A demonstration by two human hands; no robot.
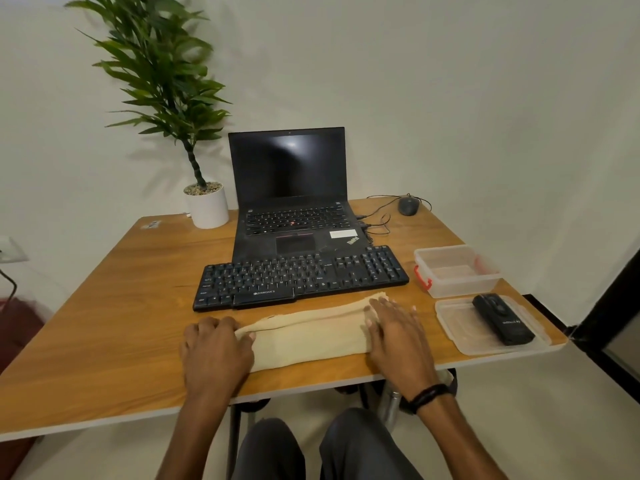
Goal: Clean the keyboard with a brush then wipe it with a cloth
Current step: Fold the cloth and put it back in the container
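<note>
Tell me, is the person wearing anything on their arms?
The left arm and the right arm are bare, with no sleeves showing. A thin black band goes round the right wrist. The left wrist has no band or watch. No gloves either.

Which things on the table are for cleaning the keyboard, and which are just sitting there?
For the job: black keyboard, beige cloth, left hand gripping it, right hand resting on it.
Just sitting there: laptop, mouse, potted plant, clear plastic box, lid, black gadget on the lid (could be the brush; cannot tell).
</note>
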